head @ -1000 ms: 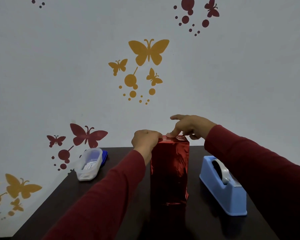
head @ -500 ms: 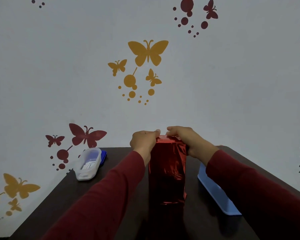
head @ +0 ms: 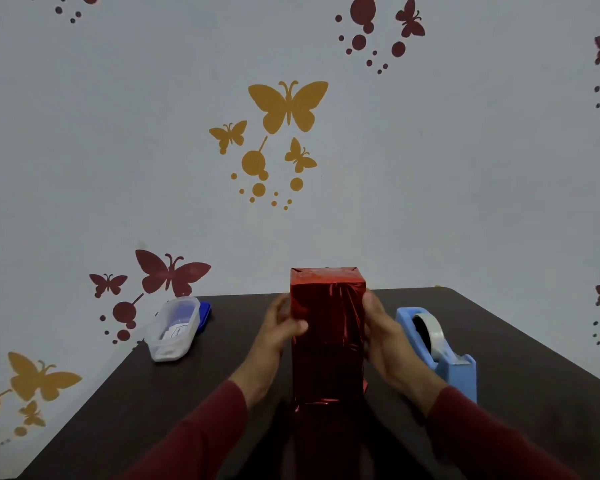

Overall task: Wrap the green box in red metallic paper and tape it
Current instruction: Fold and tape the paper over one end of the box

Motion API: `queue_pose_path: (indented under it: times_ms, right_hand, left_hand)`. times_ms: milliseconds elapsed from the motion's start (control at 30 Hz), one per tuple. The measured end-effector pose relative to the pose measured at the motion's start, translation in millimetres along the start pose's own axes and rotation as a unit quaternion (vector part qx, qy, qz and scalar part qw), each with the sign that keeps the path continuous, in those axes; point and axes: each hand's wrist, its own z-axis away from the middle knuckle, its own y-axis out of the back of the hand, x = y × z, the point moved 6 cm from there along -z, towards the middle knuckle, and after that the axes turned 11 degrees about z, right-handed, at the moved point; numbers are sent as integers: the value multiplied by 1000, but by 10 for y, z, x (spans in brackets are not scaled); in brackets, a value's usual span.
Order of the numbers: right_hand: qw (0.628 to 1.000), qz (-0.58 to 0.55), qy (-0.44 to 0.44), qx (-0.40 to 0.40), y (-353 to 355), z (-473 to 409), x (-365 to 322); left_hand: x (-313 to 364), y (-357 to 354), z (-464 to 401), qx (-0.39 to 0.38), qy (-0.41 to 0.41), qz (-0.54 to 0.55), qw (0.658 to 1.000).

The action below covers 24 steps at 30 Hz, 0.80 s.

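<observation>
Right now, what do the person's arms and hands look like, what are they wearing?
Both arms are in long dark red sleeves that end at the wrists. The left hand and right hand are bare: no gloves, and no rings, watch or markings that show.

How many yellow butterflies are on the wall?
5 whole ones: big, small ones left and lower right of it; two at bottom left. A sixth may be cut off.

1. A room in a home, likely a bedroom or craft corner.
2. Pale wall (head: pixel 430 168) decorated with yellow and maroon butterfly decals (head: pixel 288 105).
3. Dark brown wooden tabletop (head: pixel 174 393) carrying a light blue plastic tape dispenser (head: pixel 445 360).
</observation>
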Motion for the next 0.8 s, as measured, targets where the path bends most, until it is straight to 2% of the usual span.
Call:
queue_pose_path:
  times_ms: [67, 133, 300, 400, 433, 500, 600, 667, 800]
  right_hand:
    - [998, 30, -26, -46, 46, 74, 316]
    - [996, 51, -28, -67, 57, 93, 400]
    - [994, 96, -36, -34, 123, -13, 187]
    - [991, 130, -19, 5, 160, -94, -34]
    - [993, 119, -19, 6, 144, -132, -85]
    - [995, 53, -79, 9, 58, -183, -134]
    - [988, 0, -155, 6, -39, -212, -145]
    - [985, -50, -163, -4, -87, -259, -130]
    - [984, -115, -136, 4, -139, -285, -53]
  left_hand:
    - [-252, 55, 84, -32, 31, -35, 998]
    - [-309, 108, 116, -32, 38, -60, 997]
    - [-32, 166, -1, -22, -1, -77, 997]
    - [301, 140, -30, 3, -25, -132, 991]
    - [367, 143, -56, 10, -18, -153, 988]
    - [460, 135, -63, 25, 27, -153, 987]
    - [500, 178, -112, 72, 92, -86, 989]
    - [520, 247, -174, 118, 126, -56, 983]
    - [559, 311, -238, 151, 142, -48, 977]
